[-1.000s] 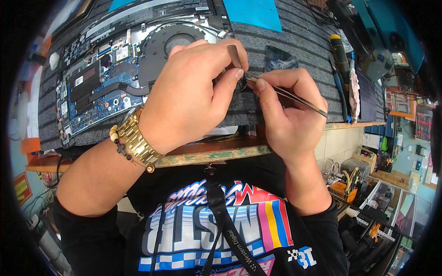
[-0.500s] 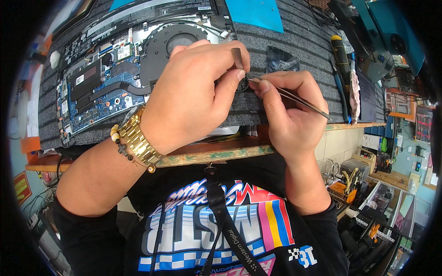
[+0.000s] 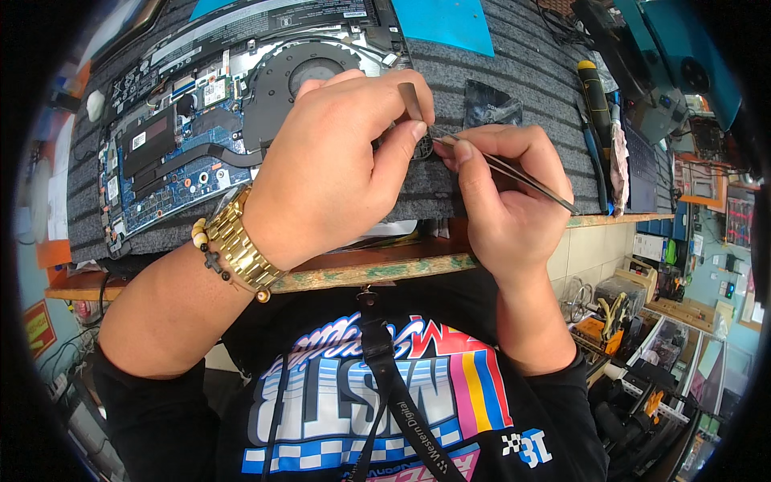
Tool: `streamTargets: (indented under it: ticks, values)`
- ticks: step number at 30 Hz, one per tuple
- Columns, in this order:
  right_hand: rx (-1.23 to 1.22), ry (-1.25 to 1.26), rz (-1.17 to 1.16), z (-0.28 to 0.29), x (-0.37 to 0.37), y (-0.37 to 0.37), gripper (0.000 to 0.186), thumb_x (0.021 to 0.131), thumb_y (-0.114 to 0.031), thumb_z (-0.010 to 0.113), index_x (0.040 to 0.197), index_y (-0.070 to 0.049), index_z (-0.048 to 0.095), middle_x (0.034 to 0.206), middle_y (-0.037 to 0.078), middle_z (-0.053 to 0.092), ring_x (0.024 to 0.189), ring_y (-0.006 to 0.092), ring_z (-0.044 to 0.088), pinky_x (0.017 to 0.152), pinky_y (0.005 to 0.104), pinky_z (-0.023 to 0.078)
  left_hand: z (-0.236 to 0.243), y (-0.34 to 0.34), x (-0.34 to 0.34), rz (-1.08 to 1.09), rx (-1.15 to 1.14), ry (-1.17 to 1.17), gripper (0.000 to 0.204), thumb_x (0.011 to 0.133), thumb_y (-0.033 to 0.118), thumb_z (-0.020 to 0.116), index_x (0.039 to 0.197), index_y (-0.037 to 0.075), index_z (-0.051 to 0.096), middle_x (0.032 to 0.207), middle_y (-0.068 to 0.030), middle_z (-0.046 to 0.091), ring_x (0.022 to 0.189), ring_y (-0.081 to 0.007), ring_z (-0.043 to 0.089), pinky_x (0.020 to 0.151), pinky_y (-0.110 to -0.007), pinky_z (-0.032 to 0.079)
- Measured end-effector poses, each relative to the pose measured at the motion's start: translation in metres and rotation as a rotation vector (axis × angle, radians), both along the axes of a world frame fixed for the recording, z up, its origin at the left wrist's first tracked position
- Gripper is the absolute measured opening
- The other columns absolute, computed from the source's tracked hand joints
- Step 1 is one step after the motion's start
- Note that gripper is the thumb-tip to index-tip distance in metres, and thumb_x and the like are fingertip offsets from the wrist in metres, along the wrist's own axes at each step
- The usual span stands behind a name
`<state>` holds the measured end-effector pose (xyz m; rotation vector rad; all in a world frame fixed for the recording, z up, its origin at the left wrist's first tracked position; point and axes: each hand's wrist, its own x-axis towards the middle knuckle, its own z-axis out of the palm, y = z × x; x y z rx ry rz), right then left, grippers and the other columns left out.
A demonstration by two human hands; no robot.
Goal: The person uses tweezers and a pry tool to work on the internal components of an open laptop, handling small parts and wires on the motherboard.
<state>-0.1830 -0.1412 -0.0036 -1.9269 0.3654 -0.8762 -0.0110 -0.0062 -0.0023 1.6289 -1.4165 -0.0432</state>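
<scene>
My left hand [image 3: 337, 161] is closed, thumb against forefinger, on a flat grey metal tool [image 3: 411, 103] whose broad end sticks up. Its other end is hidden by the fingers. Between thumb and fingers my right hand [image 3: 514, 181] pinches a pair of tweezers [image 3: 526, 181], the tips pointing left toward the left thumb. A small dark part [image 3: 422, 148] sits just below the left thumb tip, close to the tweezer tips; its kind is too small to tell. Beyond the left hand lies an opened laptop [image 3: 189, 149], its fan [image 3: 277, 100] partly covered by that hand.
All this lies on a grey ribbed mat [image 3: 450, 60] over a worn wooden bench edge [image 3: 377, 271]. A small dark packet [image 3: 491, 103] is beyond the right hand, a blue sheet [image 3: 450, 24] farther back. To the right stand a yellow-and-black screwdriver [image 3: 593, 92] and another laptop [image 3: 640, 169].
Both hands keep nearly the same place. The flat tool in the left hand tilts slightly to the left, and the right hand with the tweezers has shifted a little.
</scene>
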Motion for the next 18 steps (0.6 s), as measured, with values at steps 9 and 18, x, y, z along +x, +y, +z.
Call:
streamTargets:
  ticks: [9, 18]
  values:
    - [-0.022, 0.000, -0.007, 0.0024, 0.0015, 0.0003, 0.009, 0.099, 0.008, 0.081, 0.100, 0.004, 0.074, 0.090, 0.006, 0.076, 0.079, 0.0059, 0.069, 0.069, 0.0228, 0.055, 0.0005, 0.0000, -0.0007, -0.002, 0.011, 0.031, 0.005, 0.102, -0.002, 0.073, 0.106, -0.001, 0.075, 0.095, -0.0124, 0.076, 0.084, -0.0300, 0.073, 0.077, -0.038, 0.055]
    - [-0.213, 0.063, -0.027, 0.0101, 0.0046, 0.0011, 0.011, 0.097, 0.008, 0.081, 0.097, 0.001, 0.072, 0.084, 0.006, 0.075, 0.073, 0.0066, 0.066, 0.065, 0.0254, 0.053, 0.0000, -0.0003, -0.0005, -0.020, 0.038, 0.095, 0.004, 0.103, -0.004, 0.071, 0.106, -0.003, 0.073, 0.097, -0.0131, 0.076, 0.083, -0.0265, 0.074, 0.073, -0.035, 0.057]
